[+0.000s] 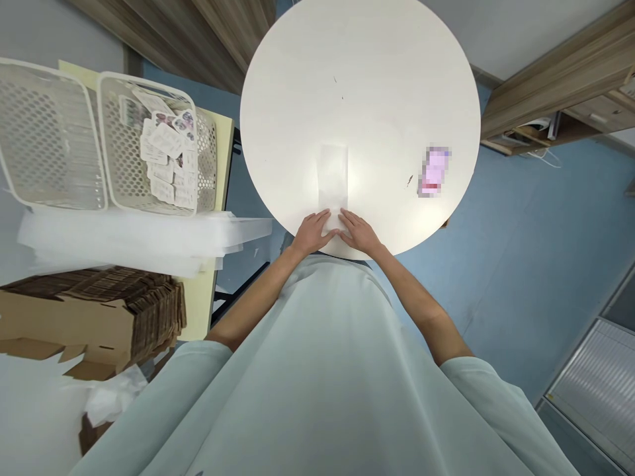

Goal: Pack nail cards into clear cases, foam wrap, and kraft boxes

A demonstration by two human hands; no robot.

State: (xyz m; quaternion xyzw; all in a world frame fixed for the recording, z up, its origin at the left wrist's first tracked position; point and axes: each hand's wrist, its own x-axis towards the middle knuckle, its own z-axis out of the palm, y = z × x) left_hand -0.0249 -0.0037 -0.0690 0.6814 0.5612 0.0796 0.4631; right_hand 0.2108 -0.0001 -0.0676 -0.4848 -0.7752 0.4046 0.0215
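Note:
A narrow strip of thin white foam sheet (pixel 333 175) lies flat on the round white table (pixel 362 73), running away from me. At its near end my left hand (pixel 313 233) rests on the left edge, fingers stretched forward and the thumb pointing inward. My right hand (pixel 359 233) mirrors it on the right edge, its fingers also extended. The two thumbs come close together near the table's front rim. Between the hands the near end of the strip shows pale; whether anything lies under or inside it, I cannot tell.
A blurred pink phone-like object (pixel 434 170) lies at the table's right. On a yellow side table (pixel 198 301) at left stand a white basket (pixel 149 76) of printed packets, another basket (pixel 34 139) with clear plastic pieces, stacked foam sheets (pixel 129 238) and flattened cardboard boxes (pixel 69 324).

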